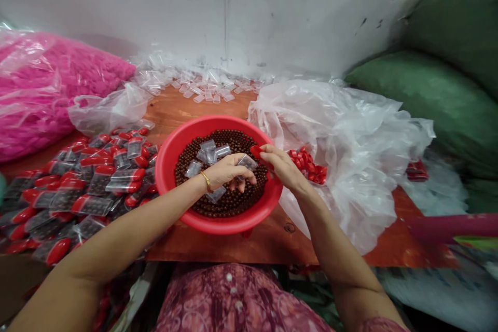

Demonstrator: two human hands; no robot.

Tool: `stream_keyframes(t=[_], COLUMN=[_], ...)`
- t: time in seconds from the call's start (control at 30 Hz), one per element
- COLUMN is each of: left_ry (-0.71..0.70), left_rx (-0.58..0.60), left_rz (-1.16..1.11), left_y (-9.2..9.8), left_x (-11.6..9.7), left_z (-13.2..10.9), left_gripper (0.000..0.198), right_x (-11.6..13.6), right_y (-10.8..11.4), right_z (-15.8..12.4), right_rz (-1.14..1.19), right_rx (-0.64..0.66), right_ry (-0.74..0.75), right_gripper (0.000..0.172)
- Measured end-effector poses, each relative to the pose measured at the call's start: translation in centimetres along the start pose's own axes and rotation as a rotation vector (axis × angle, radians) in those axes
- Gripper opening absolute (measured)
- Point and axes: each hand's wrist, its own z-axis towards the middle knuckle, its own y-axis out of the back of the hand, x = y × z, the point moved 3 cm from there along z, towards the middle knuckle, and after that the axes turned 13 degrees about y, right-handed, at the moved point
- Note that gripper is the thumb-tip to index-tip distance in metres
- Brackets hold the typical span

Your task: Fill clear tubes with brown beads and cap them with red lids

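A red plastic basin holds many small brown beads and several clear plastic cases. Over the beads, my left hand grips a clear case between thumb and fingers; whether beads are inside it is hard to see. At the basin's right rim, my right hand pinches a red cap, close to the open end of that case but seemingly apart from it. Loose red caps lie in a plastic bag just right of my right hand.
Left of the basin is a heap of red-capped filled cases. A bag of pink pieces sits behind it. Clear empty cases lie along the wall. Crumpled plastic bag covers the right of the wooden table; green sacks stand beyond.
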Motion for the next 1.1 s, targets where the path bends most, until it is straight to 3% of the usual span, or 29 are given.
stream_keyframes(t=[0.1, 0.27, 0.37, 0.5, 0.87, 1.1], left_ry=[-0.026, -0.074, -0.078, -0.077, -0.103, -0.126], left_rx=[-0.009, -0.086, -0.103, -0.153, -0.216, -0.263], left_rz=[0.01, 0.027, 0.063, 0.073, 0.144, 0.242], left_y=[-0.1, 0.1, 0.0, -0.2, -0.6, -0.7], left_x=[-0.1, -0.1, 0.0, -0.2, -0.1, 0.2], left_z=[-0.1, -0.1, 0.0, -0.1, -0.1, -0.1], left_gripper=[0.025, 0.023, 0.022, 0.02, 0.012, 0.011], right_x=[0.2, 0.0, 0.5, 1.0, 0.1, -0.8], right_y=[-0.5, -0.1, -0.2, -0.7, -1.2, -1.3], right_z=[-0.5, -0.7, -0.9, -1.2, -2.2, -3.1], right_rz=[0.056, 0.021, -0.159, -0.364, -0.257, -0.254], right_rx=[-0.013, -0.149, -0.079, 0.028, -0.034, -0.065], right_ry=[0.023, 0.158, 0.256, 0.347, 0.367, 0.265], right_gripper=[0.025, 0.027, 0.021, 0.036, 0.04, 0.044])
